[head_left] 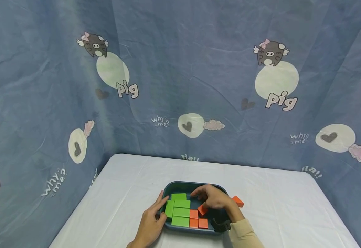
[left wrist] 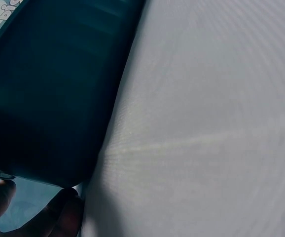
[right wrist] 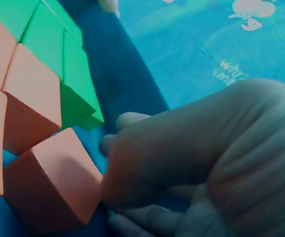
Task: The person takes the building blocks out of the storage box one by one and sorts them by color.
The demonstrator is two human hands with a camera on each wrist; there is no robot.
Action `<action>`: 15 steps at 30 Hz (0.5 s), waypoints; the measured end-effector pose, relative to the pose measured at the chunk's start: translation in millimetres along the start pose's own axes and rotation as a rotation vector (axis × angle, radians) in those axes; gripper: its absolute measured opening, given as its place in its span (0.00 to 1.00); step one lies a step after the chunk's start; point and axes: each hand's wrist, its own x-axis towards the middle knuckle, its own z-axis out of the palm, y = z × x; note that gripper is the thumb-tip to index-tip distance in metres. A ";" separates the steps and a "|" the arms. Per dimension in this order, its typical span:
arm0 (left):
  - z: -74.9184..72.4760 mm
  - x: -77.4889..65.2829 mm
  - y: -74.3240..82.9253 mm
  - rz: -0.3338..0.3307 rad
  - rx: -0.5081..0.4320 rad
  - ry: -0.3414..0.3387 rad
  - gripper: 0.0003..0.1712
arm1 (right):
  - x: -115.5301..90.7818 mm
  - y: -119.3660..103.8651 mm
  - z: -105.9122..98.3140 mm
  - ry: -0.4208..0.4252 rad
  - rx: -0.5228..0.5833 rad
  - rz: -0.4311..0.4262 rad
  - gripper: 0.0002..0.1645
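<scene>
A dark teal tray [head_left: 195, 231] holds several green blocks [head_left: 181, 212] packed at its left and orange blocks [head_left: 194, 223] beside them. One orange block [right wrist: 53, 182] sits at an angle against its neighbours. My right hand [head_left: 212, 197] is inside the tray, a digit touching that angled block, with another finger stretched away from it. The fingers do not visibly wrap round the block. At the tray's left end my left hand [head_left: 152, 220] rests on the rim, its index finger and thumb spread. In the left wrist view, fingertips [left wrist: 2, 195] touch the tray's outside.
Outside the tray, on the right, an orange triangular block [head_left: 237, 201] lies on the white tablecloth [head_left: 285, 206], partly behind the right wrist. A black wrist-worn device [head_left: 220, 225] hangs over the tray's right end. A blue printed curtain [head_left: 168, 69] stands behind the table.
</scene>
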 end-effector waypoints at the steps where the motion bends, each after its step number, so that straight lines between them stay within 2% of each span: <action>1: 0.0 0.1 -0.2 0.001 0.001 0.001 0.35 | -0.1 0.7 0.2 -0.002 -0.002 0.003 0.35; 8: -0.1 -0.6 0.3 0.000 -0.006 0.003 0.35 | -1.2 3.0 1.2 -0.016 0.002 0.019 0.37; 15: 0.9 -0.7 1.0 0.006 -0.008 0.009 0.35 | -3.8 5.8 -0.6 -0.083 0.000 0.048 0.36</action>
